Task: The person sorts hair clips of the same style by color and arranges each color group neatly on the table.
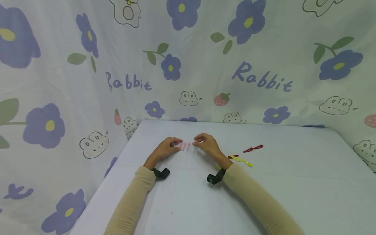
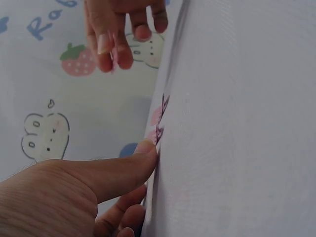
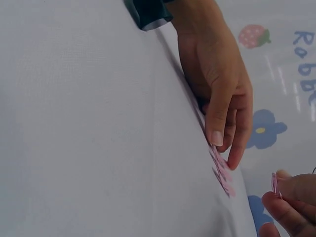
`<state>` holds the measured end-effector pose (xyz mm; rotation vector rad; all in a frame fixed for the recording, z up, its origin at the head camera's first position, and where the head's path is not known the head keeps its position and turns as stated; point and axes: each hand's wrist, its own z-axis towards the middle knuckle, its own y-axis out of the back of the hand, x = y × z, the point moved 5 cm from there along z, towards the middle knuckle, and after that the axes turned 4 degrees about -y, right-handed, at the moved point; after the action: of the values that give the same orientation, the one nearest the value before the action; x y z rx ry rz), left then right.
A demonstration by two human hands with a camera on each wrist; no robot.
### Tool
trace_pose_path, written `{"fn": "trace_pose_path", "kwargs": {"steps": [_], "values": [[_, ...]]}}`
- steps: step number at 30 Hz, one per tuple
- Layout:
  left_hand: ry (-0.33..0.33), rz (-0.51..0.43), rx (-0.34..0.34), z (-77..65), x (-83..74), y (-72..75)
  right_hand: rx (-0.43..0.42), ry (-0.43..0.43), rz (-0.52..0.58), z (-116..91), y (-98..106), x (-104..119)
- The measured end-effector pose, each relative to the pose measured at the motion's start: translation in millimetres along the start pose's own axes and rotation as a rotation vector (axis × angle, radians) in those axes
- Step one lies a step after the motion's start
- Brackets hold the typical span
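Observation:
Pink snap hair clips (image 1: 188, 146) lie side by side on the white tabletop, between the two hands. My left hand (image 1: 165, 148) holds the leftmost one between thumb and index finger, which cover much of it; the left wrist view shows the thumb tip (image 2: 146, 147) right at the clip. Raised a little to the right of the row, my right hand (image 1: 208, 144) pinches another pink hair clip (image 3: 275, 183) between thumb and fingers. This clip stands on edge in the right wrist view, apart from the row.
Right of the right wrist lie red hair clips (image 1: 258, 147) and yellow hair clips (image 1: 247, 163), some overlapping. One yellow clip (image 1: 218, 167) is partly hidden by the right wrist. A patterned curtain (image 1: 188, 65) hangs behind and left of the white table (image 1: 188, 202).

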<state>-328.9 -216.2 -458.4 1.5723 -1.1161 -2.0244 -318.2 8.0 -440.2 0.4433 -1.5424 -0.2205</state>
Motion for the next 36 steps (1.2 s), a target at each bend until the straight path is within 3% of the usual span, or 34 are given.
{"fn": "trace_pose_path", "kwargs": {"steps": [6,12,19,30,36], "values": [[-0.001,0.017,0.004,1.1,0.5,-0.3,-0.022,0.059,-0.043,1,-9,0],[0.028,0.016,0.016,0.1,0.4,-0.2,-0.028,0.065,-0.109,1,-16,-1],[0.016,0.013,0.015,-0.4,-0.5,-0.2,-0.04,0.095,-0.202,2,-21,-3],[0.015,0.005,0.008,0.4,2.1,-0.5,0.005,0.262,-0.289,2,-27,5],[0.01,0.004,0.004,2.0,4.3,-1.7,0.02,0.298,-0.366,2,-29,8]]}}
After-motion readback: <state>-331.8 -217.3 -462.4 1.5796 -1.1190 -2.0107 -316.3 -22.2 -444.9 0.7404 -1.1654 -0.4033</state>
